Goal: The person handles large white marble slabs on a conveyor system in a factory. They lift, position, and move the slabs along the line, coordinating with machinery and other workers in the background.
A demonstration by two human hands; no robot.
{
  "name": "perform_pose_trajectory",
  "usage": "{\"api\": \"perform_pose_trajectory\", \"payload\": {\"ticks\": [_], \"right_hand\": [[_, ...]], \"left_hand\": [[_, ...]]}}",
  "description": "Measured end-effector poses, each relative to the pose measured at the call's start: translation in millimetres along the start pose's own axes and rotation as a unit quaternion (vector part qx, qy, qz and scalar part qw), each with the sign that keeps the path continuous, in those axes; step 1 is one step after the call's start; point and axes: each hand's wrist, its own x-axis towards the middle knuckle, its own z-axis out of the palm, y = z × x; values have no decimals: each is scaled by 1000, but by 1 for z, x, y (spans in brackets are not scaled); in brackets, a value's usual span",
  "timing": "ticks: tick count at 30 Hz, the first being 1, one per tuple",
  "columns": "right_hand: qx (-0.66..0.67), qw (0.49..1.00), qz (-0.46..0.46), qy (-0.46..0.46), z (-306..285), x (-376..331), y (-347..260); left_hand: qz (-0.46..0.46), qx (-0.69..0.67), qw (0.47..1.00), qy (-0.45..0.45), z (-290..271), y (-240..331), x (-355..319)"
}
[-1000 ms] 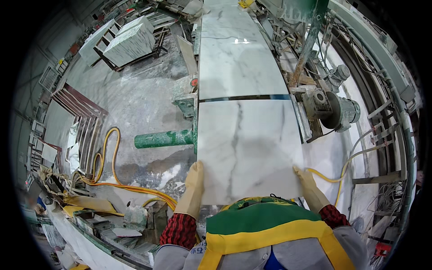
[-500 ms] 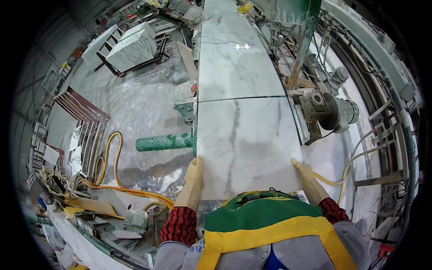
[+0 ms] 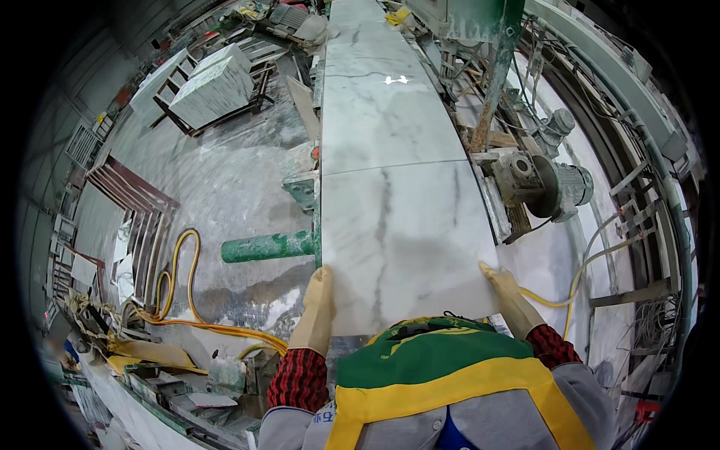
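Observation:
A white marble slab with grey veins (image 3: 409,232) lies flat in front of me on a long conveyor bed. My left hand (image 3: 319,291), in a cream rubber glove, is closed on its left edge near the close corner. On the opposite edge my right hand (image 3: 504,285), gloved the same way, grips the slab with the thumb side uppermost. The slab hides part of the fingers of both hands. Beyond it lies a second marble slab (image 3: 386,124), and only a thin seam shows between the two.
A green cylinder (image 3: 266,246) juts out left of the bed. To the right sits a motor with a gearbox (image 3: 559,187). Yellow hoses (image 3: 217,324) run over the floor at left. Farther off, stacked marble blocks (image 3: 214,90) rest on a metal frame.
The dark gap between the two slabs has narrowed to a thin line as the near slab moved away from me against the far one. Both hands keep their hold. The view has shifted slightly.

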Motion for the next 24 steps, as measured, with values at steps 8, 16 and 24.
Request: {"api": "perform_pose_trajectory", "payload": {"ticks": [8, 16, 24], "right_hand": [[57, 998, 4, 7, 2, 19, 5], [-80, 996, 13, 25, -4, 41, 14], [-392, 778, -477, 117, 19, 16, -86]], "left_hand": [[56, -164, 984, -53, 25, -58, 69], [150, -14, 980, 131, 36, -38, 50], [530, 287, 788, 123, 19, 70, 57]]}}
